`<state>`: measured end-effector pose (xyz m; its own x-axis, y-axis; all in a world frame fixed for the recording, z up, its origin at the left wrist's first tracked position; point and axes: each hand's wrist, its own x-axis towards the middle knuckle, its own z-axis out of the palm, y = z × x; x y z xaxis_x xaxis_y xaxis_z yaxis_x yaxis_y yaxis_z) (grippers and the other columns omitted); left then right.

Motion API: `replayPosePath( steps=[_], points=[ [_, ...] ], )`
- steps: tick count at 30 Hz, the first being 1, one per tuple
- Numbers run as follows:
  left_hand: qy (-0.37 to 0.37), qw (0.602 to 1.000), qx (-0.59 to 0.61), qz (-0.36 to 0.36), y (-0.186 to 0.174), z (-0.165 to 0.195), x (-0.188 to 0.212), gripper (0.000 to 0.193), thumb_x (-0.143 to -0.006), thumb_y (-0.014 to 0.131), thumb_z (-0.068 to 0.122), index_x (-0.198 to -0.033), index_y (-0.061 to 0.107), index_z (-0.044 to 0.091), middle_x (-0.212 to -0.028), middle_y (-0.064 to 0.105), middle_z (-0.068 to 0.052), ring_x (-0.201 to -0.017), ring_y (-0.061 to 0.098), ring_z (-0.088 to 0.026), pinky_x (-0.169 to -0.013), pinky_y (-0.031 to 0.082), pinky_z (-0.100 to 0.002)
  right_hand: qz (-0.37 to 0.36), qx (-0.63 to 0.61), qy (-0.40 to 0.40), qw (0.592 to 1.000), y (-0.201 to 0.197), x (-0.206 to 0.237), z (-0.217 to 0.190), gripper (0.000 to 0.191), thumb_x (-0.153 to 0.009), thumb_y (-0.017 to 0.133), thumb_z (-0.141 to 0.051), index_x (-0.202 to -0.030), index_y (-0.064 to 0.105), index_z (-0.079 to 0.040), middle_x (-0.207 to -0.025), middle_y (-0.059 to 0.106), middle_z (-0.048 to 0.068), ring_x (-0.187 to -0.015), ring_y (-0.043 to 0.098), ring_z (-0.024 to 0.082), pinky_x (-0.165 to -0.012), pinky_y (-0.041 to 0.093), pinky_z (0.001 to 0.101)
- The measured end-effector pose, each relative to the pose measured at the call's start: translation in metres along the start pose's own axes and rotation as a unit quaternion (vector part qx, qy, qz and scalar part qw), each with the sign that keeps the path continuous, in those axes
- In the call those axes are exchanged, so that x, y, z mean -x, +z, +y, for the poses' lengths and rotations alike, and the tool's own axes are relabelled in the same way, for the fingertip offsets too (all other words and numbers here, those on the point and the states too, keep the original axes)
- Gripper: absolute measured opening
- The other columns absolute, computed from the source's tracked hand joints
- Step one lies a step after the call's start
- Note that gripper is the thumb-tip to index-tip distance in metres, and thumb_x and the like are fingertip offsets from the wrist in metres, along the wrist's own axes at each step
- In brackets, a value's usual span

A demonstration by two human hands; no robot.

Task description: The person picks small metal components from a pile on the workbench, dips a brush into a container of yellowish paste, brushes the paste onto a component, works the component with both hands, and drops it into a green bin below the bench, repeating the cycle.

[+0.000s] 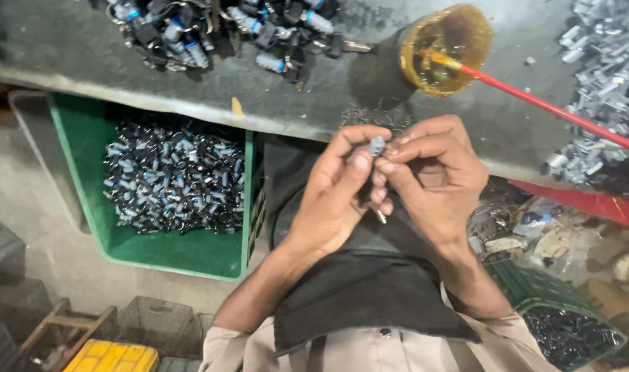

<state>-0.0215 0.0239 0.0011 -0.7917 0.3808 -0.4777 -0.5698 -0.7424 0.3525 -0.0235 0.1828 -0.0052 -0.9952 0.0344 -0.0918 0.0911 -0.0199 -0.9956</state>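
Item in hand: we are pinching a small grey metal piece [377, 145] between the fingertips of both hands, held up in front of the chest, just below the tabletop [314, 103] edge. Left hand [338, 186] is gripping it from the side with thumb and forefinger; right hand [435, 176] is closing over it from the other side. We judge that we are fitting or seating this piece, and the next move is calling for fine fingertip pressure.

- Beyond the right hand: amber translucent cup [444, 49], glossy with a sticky-looking substance, a red stick [549, 107] leaning in it.
- Beyond the left hand: heap of black and blue-grey parts [225, 31] on the dull dark tabletop.
- Far right: loose silvery metal bits [600, 76].
- Left of the left hand, lower: green plastic crate [170, 251] holding many small cylindrical black and blue parts.
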Motion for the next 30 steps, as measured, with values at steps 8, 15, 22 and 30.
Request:
replayPosePath(
  steps=[8,15,22,30],
  points=[
    [0.022,0.998,-0.054,-0.016,-0.004,0.001,0.004,0.03,-0.114,0.057,0.026,-0.137,0.055,0.006,-0.099,0.055,-0.002,-0.081,0.053,-0.007,-0.071,0.054,-0.027,0.002,0.018,0.012,1.0,0.001,0.006,0.0,0.017,-0.099,0.075,0.014,-0.106,0.064,0.003,-0.119,0.055,0.009,-0.101,0.063,0.011,-0.089,0.057,0.0229],
    [0.027,0.996,-0.087,-0.006,-0.003,0.002,0.001,0.033,-0.113,0.057,0.025,-0.136,0.059,0.002,-0.097,0.058,-0.002,-0.083,0.056,-0.007,-0.067,0.058,-0.026,0.003,-0.044,0.004,0.999,0.0,0.01,0.005,0.015,-0.103,0.071,0.013,-0.109,0.061,0.003,-0.119,0.054,0.009,-0.1,0.064,0.011,-0.09,0.057,0.0233],
    [0.043,0.992,-0.115,-0.01,0.0,0.0,0.0,0.034,-0.112,0.058,0.024,-0.136,0.061,0.0,-0.1,0.061,-0.003,-0.086,0.058,-0.007,-0.072,0.061,-0.027,0.037,-0.006,-0.026,0.999,0.003,0.015,-0.004,0.016,-0.103,0.072,0.012,-0.11,0.06,0.004,-0.119,0.054,0.009,-0.098,0.067,0.012,-0.089,0.059,0.0244],
    [0.054,0.979,-0.194,-0.03,-0.002,0.008,0.001,0.03,-0.116,0.059,0.019,-0.135,0.065,-0.004,-0.095,0.064,-0.004,-0.079,0.056,-0.006,-0.075,0.059,-0.027,-0.029,-0.117,0.019,0.993,-0.012,0.002,0.01,0.024,-0.099,0.078,0.009,-0.107,0.058,-0.001,-0.108,0.053,0.006,-0.096,0.057,0.01,-0.089,0.055,0.0239]
  ],
)
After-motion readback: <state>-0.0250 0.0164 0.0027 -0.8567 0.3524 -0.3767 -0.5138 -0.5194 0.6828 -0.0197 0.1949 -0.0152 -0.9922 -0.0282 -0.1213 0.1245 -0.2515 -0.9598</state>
